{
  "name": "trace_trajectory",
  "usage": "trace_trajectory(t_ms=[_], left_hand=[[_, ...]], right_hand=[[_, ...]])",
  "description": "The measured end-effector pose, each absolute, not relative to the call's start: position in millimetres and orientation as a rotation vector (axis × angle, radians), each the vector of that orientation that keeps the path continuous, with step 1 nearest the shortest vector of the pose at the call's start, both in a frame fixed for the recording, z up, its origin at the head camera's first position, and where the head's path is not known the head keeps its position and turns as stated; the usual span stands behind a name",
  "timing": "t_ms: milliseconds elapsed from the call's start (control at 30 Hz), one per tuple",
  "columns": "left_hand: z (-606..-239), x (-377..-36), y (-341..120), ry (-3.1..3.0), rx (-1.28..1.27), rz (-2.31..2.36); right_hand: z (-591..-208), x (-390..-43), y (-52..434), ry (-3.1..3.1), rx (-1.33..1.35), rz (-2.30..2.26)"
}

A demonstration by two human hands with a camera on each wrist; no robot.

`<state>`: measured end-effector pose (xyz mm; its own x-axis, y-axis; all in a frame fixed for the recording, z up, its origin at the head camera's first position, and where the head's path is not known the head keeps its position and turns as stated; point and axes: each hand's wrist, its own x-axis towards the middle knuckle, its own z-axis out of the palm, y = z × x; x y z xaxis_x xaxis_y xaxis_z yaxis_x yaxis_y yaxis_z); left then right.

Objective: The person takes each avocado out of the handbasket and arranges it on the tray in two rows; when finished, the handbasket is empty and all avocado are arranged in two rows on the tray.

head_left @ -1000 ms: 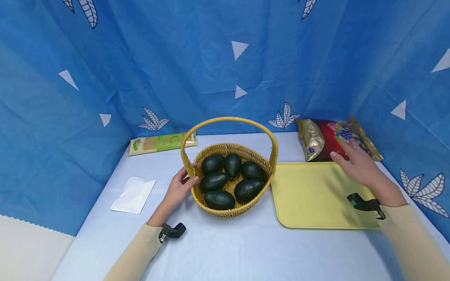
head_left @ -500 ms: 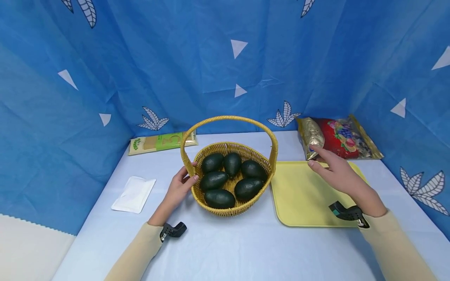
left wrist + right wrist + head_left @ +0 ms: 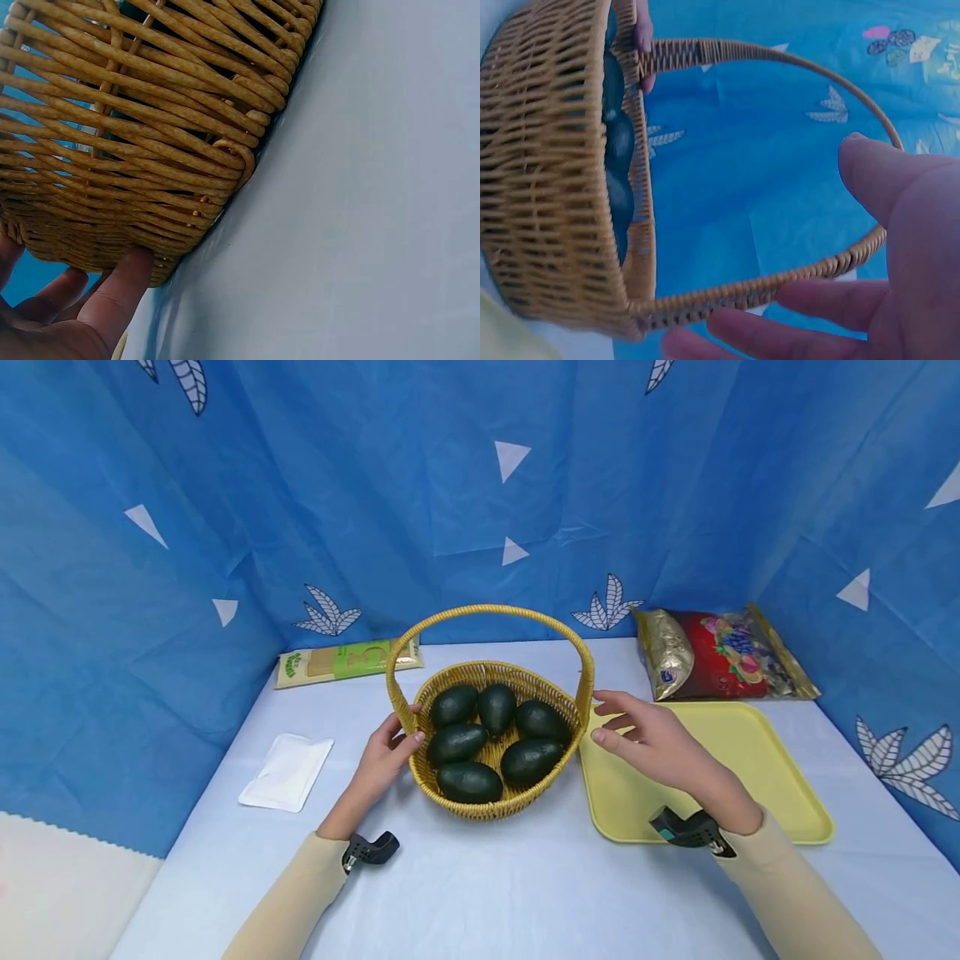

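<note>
A woven yellow basket (image 3: 557, 692) with a tall arched handle (image 3: 487, 611) stands mid-table and holds several dark green avocados (image 3: 468, 782). My left hand (image 3: 388, 752) holds the basket's left rim, thumb against the wicker; in the left wrist view the fingers (image 3: 112, 300) press the basket wall (image 3: 142, 142). My right hand (image 3: 645, 739) hovers open just right of the basket, over the left part of a yellow tray (image 3: 780, 777), fingers spread and holding nothing. The right wrist view shows those fingertips (image 3: 885, 180) close to the handle (image 3: 780, 289).
A red and gold snack bag (image 3: 712, 653) lies behind the tray. A green and tan packet (image 3: 345, 662) lies at the back left, a white pouch (image 3: 287, 773) at the left. Blue cloth walls close in three sides of the pale blue table (image 3: 487, 885).
My right hand has swept left from the snack bag across the tray to the basket's right side. The left hand and the basket have stayed put.
</note>
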<state>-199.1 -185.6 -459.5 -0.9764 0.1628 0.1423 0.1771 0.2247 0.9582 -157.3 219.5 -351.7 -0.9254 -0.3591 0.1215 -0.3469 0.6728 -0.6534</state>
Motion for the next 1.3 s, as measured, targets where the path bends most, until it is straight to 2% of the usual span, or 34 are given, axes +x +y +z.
trace_trajectory(t_ms=[200, 467, 733, 1300], left_hand=[[-459.7, -199.2, -184.4, -2.446, -0.330, -1.922], [-459.5, -200.9, -184.1, -2.439, -0.325, -1.941], [-459.1, -199.1, -184.4, -2.440, -0.333, -1.933], [-460.8, -199.9, -185.7, -2.463, -0.309, -1.919]], right_hand=[[-348.0, -156.4, 206.3, 2.910, -0.596, -1.186], [-356.2, -167.9, 175.3, 2.738, -0.887, -1.189], [-363.4, -185.8, 146.7, 2.640, -1.096, -0.890], [-378.6, -199.8, 136.5, 2.570, -1.104, -0.659]])
